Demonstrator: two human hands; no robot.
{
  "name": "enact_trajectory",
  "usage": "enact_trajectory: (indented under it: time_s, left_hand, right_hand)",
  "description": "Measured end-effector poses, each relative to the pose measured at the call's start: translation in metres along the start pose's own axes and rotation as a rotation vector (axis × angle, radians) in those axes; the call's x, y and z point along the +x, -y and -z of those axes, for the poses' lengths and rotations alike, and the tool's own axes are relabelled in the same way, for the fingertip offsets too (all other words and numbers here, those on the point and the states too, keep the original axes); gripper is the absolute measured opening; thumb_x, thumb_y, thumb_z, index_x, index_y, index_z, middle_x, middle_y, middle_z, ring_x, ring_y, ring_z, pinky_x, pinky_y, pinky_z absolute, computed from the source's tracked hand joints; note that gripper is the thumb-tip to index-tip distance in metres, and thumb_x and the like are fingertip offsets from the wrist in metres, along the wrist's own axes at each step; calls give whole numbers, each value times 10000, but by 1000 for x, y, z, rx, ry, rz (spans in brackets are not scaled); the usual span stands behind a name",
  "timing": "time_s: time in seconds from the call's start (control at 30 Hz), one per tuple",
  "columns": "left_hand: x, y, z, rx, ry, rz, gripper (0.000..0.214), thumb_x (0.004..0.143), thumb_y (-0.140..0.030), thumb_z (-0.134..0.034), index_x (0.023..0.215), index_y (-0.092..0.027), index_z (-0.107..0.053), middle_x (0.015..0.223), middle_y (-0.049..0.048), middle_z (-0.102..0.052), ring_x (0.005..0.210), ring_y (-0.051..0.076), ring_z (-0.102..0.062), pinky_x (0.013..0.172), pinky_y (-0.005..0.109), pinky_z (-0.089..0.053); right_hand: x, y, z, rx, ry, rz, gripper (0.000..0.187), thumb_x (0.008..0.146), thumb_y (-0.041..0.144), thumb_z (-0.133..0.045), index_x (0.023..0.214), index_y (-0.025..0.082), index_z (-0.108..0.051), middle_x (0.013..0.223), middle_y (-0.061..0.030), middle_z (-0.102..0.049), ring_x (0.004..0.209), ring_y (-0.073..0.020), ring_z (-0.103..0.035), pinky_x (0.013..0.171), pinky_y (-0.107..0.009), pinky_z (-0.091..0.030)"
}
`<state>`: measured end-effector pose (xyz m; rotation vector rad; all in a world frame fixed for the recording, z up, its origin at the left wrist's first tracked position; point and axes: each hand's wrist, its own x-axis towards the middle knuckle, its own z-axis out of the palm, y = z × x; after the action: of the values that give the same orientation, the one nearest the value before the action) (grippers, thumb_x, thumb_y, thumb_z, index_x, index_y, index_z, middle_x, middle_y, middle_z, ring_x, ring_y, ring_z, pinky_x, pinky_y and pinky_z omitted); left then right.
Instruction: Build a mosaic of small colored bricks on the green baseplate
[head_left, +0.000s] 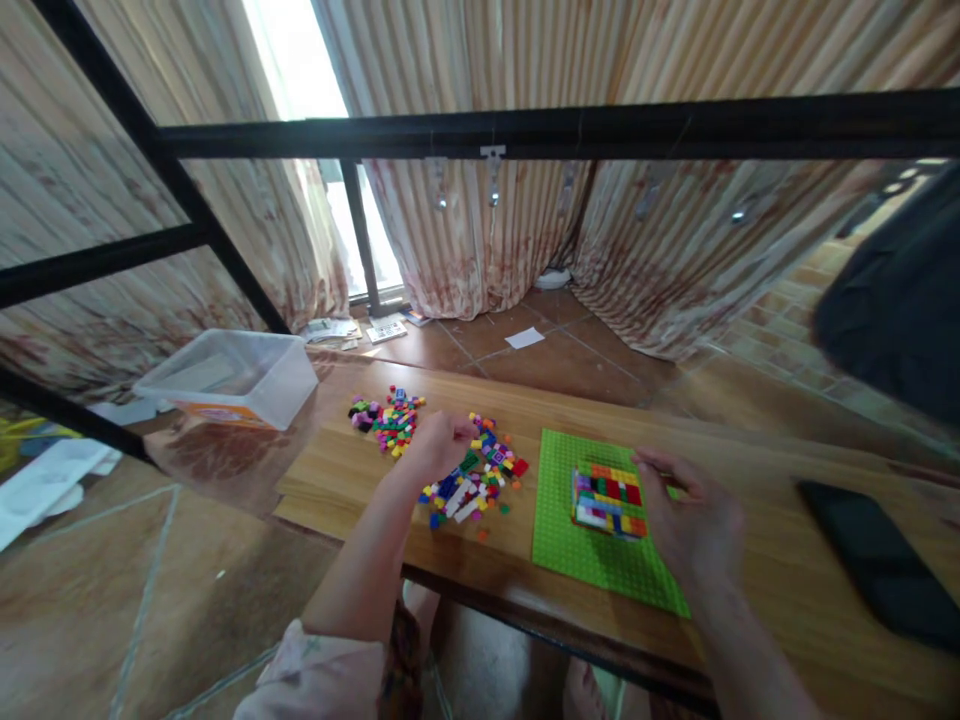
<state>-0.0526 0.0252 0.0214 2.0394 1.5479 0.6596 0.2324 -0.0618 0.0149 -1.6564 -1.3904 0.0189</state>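
Observation:
A green baseplate [592,560] lies on the wooden table [750,590] and carries a block of stacked coloured bricks [609,497]. My right hand [686,515] rests just right of that block with its fingers curled; whether they hold anything is unclear. My left hand [441,445] hovers over a scattered pile of small coloured bricks [480,480], fingers bunched downward as in a pinch. What it pinches is hidden. A second small pile of bricks [386,417] lies further left.
A clear plastic tub [232,378] stands at the table's left end. A black flat device [877,560] lies on the right. A black metal frame [525,130] crosses overhead. Curtains hang behind; papers [386,328] lie on the tiled floor.

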Motion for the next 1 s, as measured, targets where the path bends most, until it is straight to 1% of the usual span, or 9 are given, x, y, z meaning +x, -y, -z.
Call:
enact_trajectory:
  time_s: [0.1,0.27,0.47,0.57,0.67,0.73,0.8,0.9,1.0]
  left_hand:
    - [-4,4,5,29,56,10,259,676,-72,-557,809,-171,-755,778,20,-736,727,151,-651,674,221,-491]
    - [-10,1,8,51,101,-5,210,648,-179,-650,832,-195,-752,802,24,-742,734,170,-664,650,229,-490]
    - [-12,-7,10,171,77,-33,194,701,-223,-641,866,-210,-741,838,31,-730,770,191,-656,687,264,-481]
    - [-12,-19,-1,199,35,-94,182,761,-232,-599,891,-225,-726,874,31,-720,821,197,-647,759,293,-482]
    - [-12,-32,-18,221,23,-237,173,785,-206,-577,888,-219,-715,913,42,-705,891,196,-622,915,336,-443]
    - [-11,-39,-30,236,58,-335,197,772,-167,-576,918,-202,-704,933,57,-698,915,201,-605,964,354,-412]
    - [-10,-43,-39,259,110,-390,233,758,-122,-556,938,-188,-689,945,70,-693,928,209,-589,950,359,-412]
    - [-11,-47,-45,325,177,-368,236,746,-88,-526,895,-189,-679,923,72,-682,943,226,-563,886,368,-429]
    - [-11,-49,-47,385,200,-325,217,737,-79,-524,846,-193,-672,917,67,-673,958,240,-546,864,382,-423]
  right_hand:
    - [-1,0,-2,-10,-7,16,213,838,334,-548,888,205,-710,898,-77,-740,824,-235,-673,781,-389,-512]
    - [-2,-3,-8,4,7,11,217,835,346,-556,888,207,-714,907,-71,-739,813,-225,-672,792,-383,-508]
    - [-2,-1,-10,-3,15,-4,199,829,338,-571,873,210,-716,896,-63,-738,798,-217,-671,790,-376,-509]
    - [-2,2,-11,14,21,-2,199,827,334,-572,875,205,-716,897,-69,-737,788,-217,-669,788,-380,-513]
    - [-3,5,-12,13,21,17,200,826,329,-573,869,199,-718,890,-75,-738,802,-223,-670,801,-389,-512]
    - [-2,6,-11,6,23,33,199,828,326,-570,866,198,-718,881,-75,-738,815,-226,-669,804,-390,-511]
    - [-2,6,-10,3,21,41,199,829,324,-567,863,198,-716,876,-73,-737,810,-223,-668,791,-385,-514]
    - [-1,5,-6,6,17,27,198,829,319,-562,862,196,-714,875,-70,-736,809,-220,-668,779,-380,-513]
    - [0,3,-2,5,6,8,193,827,311,-565,862,195,-715,881,-69,-736,810,-218,-667,782,-377,-512]
